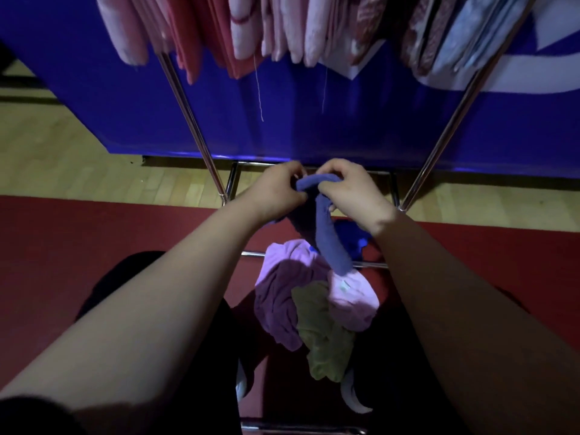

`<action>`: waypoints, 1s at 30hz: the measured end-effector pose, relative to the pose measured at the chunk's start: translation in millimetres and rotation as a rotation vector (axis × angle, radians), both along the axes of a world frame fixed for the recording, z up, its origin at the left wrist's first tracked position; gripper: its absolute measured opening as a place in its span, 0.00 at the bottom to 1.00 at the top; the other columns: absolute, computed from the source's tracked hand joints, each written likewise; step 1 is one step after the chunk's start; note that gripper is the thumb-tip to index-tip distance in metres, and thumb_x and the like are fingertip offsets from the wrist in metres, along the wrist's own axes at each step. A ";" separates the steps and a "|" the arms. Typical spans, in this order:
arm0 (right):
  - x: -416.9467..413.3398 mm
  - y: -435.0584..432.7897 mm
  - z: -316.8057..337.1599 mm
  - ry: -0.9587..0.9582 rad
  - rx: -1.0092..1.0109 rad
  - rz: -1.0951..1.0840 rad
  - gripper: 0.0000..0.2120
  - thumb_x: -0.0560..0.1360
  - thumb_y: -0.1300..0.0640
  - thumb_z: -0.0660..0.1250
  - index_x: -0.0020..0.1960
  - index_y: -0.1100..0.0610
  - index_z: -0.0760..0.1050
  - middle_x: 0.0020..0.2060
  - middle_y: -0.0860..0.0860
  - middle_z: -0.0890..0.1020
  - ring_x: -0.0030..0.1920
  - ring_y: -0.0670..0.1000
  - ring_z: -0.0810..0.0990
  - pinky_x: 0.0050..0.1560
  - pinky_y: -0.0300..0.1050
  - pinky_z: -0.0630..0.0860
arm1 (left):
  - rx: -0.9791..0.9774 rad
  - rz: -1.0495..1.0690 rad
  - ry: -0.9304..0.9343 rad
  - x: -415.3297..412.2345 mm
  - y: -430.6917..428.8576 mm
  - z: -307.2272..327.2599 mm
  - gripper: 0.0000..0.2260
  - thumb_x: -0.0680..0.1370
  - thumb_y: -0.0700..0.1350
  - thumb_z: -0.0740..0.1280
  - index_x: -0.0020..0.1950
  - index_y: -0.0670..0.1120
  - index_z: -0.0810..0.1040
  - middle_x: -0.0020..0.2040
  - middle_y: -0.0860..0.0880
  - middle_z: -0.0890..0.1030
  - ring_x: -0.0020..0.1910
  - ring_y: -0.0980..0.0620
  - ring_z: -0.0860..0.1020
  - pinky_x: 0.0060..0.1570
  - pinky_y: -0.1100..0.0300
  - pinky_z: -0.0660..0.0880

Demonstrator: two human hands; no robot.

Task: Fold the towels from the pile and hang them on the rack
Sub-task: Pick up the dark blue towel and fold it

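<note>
Chrome rack legs (189, 120), pile (276, 302) btwn

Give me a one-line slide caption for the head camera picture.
Left hand and right hand grip a blue towel over the pile, under folded towels hanging on the rack.

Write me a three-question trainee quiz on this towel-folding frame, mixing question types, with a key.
1. True or false: the left hand and the right hand both grip the blue towel.
2. Multiple choice: which colour shows in the pile below the hands? A) olive green B) orange C) brown
3. Fill in: the hung towels at the right end of the rack are light ____.

Key: 1 true; 2 A; 3 blue.
</note>
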State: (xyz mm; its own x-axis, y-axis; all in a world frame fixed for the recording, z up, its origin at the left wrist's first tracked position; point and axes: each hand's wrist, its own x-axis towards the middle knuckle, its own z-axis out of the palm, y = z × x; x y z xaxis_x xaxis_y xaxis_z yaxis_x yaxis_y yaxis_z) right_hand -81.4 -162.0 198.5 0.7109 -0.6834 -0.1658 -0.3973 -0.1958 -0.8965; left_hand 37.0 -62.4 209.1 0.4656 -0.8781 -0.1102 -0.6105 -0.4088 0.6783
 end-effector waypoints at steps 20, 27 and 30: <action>8.1 -41.5 11.6 0.014 -0.012 0.107 0.11 0.69 0.62 0.76 0.49 0.58 0.79 0.41 0.52 0.81 0.40 0.45 0.77 0.44 0.41 0.74 | -0.235 -0.080 0.022 17.8 -23.3 -1.4 0.07 0.74 0.35 0.67 0.50 0.44 0.78 0.42 0.49 0.77 0.33 0.63 0.71 0.35 0.74 0.65; 11.3 -45.5 25.6 -0.123 -0.080 -0.081 0.01 0.73 0.62 0.72 0.43 0.60 0.81 0.36 0.55 0.81 0.37 0.45 0.75 0.40 0.36 0.72 | -0.010 0.027 -0.088 32.9 -23.9 -9.0 0.05 0.73 0.38 0.68 0.45 0.46 0.76 0.41 0.47 0.80 0.42 0.46 0.78 0.42 0.58 0.73; 8.8 -48.0 25.5 -0.137 -0.052 -0.140 0.01 0.73 0.60 0.72 0.43 0.56 0.82 0.38 0.56 0.83 0.38 0.46 0.77 0.39 0.39 0.74 | 0.129 0.106 -0.184 41.0 -19.8 -15.4 0.07 0.74 0.38 0.67 0.50 0.43 0.81 0.48 0.40 0.83 0.49 0.40 0.79 0.44 0.55 0.74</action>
